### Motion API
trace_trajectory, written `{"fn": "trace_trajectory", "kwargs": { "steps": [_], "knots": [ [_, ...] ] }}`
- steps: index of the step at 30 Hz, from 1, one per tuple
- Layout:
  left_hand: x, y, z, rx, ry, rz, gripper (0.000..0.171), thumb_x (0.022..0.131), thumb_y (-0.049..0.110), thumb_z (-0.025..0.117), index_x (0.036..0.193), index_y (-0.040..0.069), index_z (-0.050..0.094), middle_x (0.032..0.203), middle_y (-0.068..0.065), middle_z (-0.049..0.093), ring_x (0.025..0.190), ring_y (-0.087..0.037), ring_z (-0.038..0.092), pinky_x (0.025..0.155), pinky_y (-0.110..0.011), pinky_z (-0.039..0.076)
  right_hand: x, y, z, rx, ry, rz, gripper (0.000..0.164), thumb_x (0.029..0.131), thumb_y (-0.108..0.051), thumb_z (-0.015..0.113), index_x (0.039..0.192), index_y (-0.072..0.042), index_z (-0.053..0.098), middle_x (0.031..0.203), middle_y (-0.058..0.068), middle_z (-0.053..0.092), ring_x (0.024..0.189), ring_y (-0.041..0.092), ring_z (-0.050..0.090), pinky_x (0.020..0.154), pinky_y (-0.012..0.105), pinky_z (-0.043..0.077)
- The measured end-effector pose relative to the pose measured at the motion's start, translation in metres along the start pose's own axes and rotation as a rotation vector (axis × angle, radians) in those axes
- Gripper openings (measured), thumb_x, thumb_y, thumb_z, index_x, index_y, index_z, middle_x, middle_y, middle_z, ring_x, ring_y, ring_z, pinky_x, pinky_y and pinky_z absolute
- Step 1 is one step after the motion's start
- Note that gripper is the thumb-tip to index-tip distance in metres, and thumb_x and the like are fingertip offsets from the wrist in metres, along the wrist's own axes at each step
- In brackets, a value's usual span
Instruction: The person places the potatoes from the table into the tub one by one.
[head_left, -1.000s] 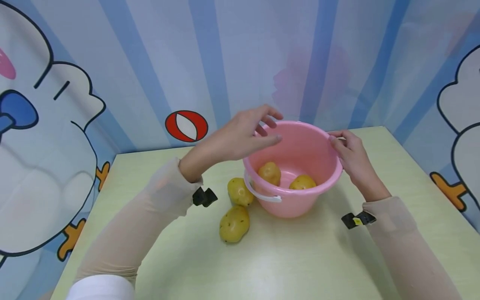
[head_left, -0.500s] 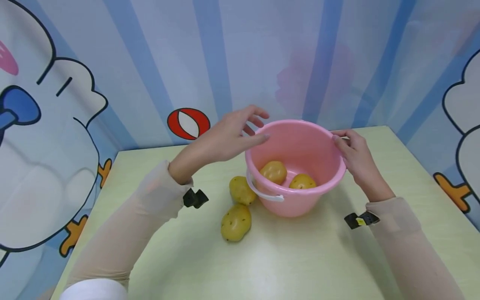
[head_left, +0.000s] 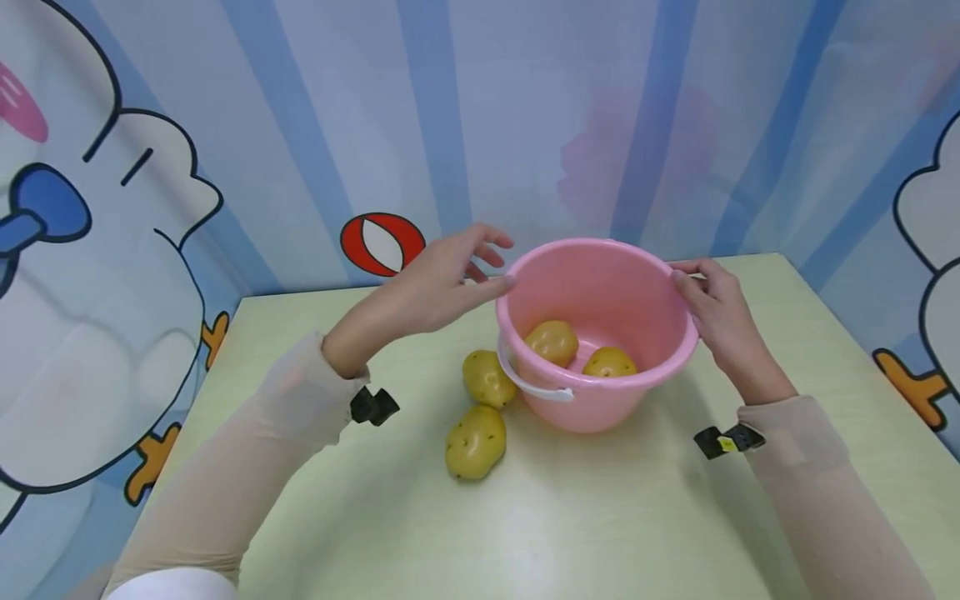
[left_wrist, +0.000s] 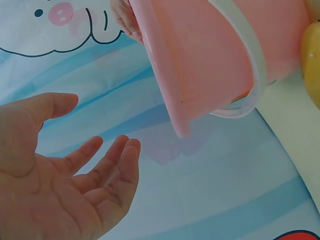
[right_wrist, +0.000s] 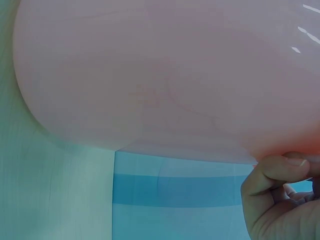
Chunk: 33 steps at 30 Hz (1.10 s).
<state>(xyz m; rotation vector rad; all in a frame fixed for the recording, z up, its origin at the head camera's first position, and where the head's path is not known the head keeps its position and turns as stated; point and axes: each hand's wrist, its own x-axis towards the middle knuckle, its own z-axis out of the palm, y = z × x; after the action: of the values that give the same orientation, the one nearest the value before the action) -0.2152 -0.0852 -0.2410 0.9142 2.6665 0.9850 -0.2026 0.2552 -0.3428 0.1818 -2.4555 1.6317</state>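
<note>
A pink bucket (head_left: pixel 592 408) with a white handle (head_left: pixel 536 388) stands toward the back of the table, its mouth leaning toward the head camera. Two potatoes lie inside: one potato (head_left: pixel 552 342) at the left, another potato (head_left: pixel 610 362) partly hidden by the front rim. My right hand (head_left: pixel 720 321) pinches the bucket's right rim between thumb and fingers. In the air by the left rim is my left hand (head_left: pixel 435 279), fingers loosely spread and holding nothing; the left wrist view shows a gap between this hand (left_wrist: pixel 75 175) and the rim.
Outside the bucket, one potato (head_left: pixel 487 379) lies close against its left side, and another potato (head_left: pixel 476 442) sits just in front of that one. Behind the pale table (head_left: pixel 600 533) rises a blue striped backdrop (head_left: pixel 525 108) with cartoon figures.
My left hand has drawn back to the left, from over the bucket's mouth to beside its left rim. My right hand keeps its hold on the rim. The whole view has shifted slightly.
</note>
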Motion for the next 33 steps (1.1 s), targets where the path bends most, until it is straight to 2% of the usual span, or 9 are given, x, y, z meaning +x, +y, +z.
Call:
{"fn": "trace_trajectory", "kwargs": {
  "steps": [7, 14, 20, 26, 33],
  "knots": [
    [-0.008, -0.011, 0.002, 0.003, 0.006, -0.02, 0.048, 0.099, 0.034, 0.061, 0.141, 0.013, 0.047, 0.129, -0.004, 0.058, 0.11, -0.016, 0.058, 0.09, -0.036, 0.051, 0.001, 0.001, 0.0, -0.016, 0.009, 0.008, 0.045, 0.108, -0.024, 0.039, 0.135, 0.012, 0.046, 0.113, 0.029, 0.058, 0.078, 0.0, 0.064, 0.065, 0.018, 0.054],
    [-0.016, -0.021, 0.005, 0.003, 0.005, -0.021, 0.048, 0.099, 0.034, 0.061, 0.139, 0.011, 0.048, 0.129, -0.006, 0.058, 0.11, -0.017, 0.059, 0.091, -0.037, 0.051, 0.001, 0.002, -0.001, -0.014, 0.006, 0.006, 0.045, 0.108, -0.023, 0.04, 0.136, 0.012, 0.045, 0.108, 0.021, 0.06, 0.077, 0.003, 0.065, 0.064, 0.02, 0.055],
    [-0.022, -0.033, 0.01, 0.001, 0.007, -0.04, 0.046, 0.1, 0.031, 0.061, 0.139, 0.011, 0.047, 0.126, -0.006, 0.058, 0.108, -0.019, 0.059, 0.09, -0.037, 0.052, 0.002, 0.002, 0.0, -0.012, 0.005, 0.01, 0.045, 0.108, -0.023, 0.039, 0.136, 0.012, 0.045, 0.111, 0.023, 0.058, 0.079, 0.002, 0.065, 0.065, 0.019, 0.054],
    [-0.027, -0.042, 0.02, 0.012, -0.02, -0.099, 0.054, 0.096, 0.04, 0.064, 0.139, 0.012, 0.047, 0.128, -0.006, 0.058, 0.11, -0.024, 0.059, 0.088, -0.039, 0.053, 0.001, 0.002, 0.0, -0.011, -0.001, 0.015, 0.045, 0.109, -0.023, 0.039, 0.136, 0.012, 0.044, 0.115, 0.028, 0.057, 0.079, 0.001, 0.064, 0.065, 0.018, 0.054],
    [-0.037, -0.052, 0.038, 0.058, -0.06, -0.149, 0.064, 0.091, 0.048, 0.067, 0.14, 0.013, 0.047, 0.127, -0.006, 0.058, 0.108, -0.023, 0.058, 0.088, -0.039, 0.053, 0.001, 0.001, -0.001, -0.007, 0.004, 0.013, 0.045, 0.108, -0.023, 0.039, 0.136, 0.012, 0.044, 0.114, 0.027, 0.057, 0.079, 0.001, 0.065, 0.066, 0.018, 0.054]
  ]
}}
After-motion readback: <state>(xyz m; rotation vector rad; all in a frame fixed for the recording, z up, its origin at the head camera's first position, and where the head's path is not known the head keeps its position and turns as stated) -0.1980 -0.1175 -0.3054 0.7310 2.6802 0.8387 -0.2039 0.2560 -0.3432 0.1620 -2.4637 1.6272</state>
